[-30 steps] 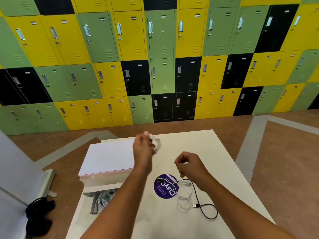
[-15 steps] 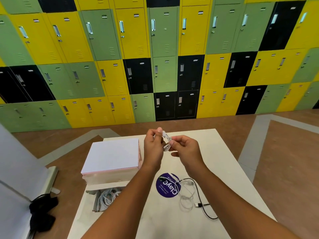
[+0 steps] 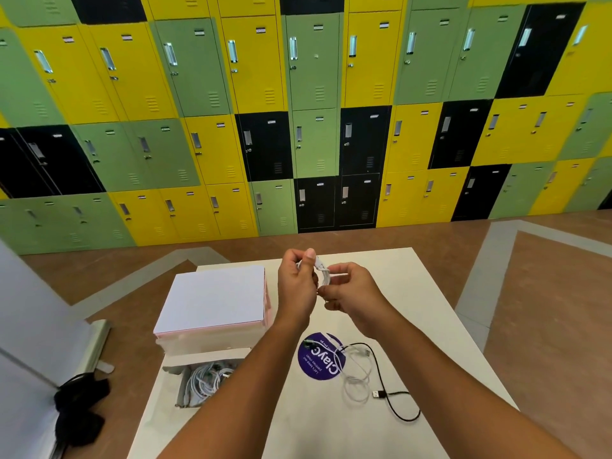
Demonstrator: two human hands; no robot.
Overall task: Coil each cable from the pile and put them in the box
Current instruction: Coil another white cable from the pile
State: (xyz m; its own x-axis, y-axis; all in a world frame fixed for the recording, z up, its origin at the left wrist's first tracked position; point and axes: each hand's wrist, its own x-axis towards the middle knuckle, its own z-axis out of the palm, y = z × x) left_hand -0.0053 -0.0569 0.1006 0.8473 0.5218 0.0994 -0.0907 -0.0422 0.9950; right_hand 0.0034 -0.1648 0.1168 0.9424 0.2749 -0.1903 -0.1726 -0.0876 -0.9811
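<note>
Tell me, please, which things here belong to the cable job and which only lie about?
Job: left hand, right hand, the coil they hold, loose white cable, black cable, box with coiled cables.
Lying about: purple sticker, white stack, black bundle, lockers.

a wall of metal lockers (image 3: 314,94) fills the upper half of the view, its doors a patchwork of yellow, sage green and black, each with a small handle and vent slots. below it lies a reddish-brown floor (image 3: 546,326) crossed by pale grey bands (image 3: 482,279) (one angles away on each side of the table). a white table (image 3: 420,293) stands in the middle foreground. at the left edge stands a white panel (image 3: 29,309), with a black bundle (image 3: 79,412) on the floor at its foot. the light is bright and even.
</note>
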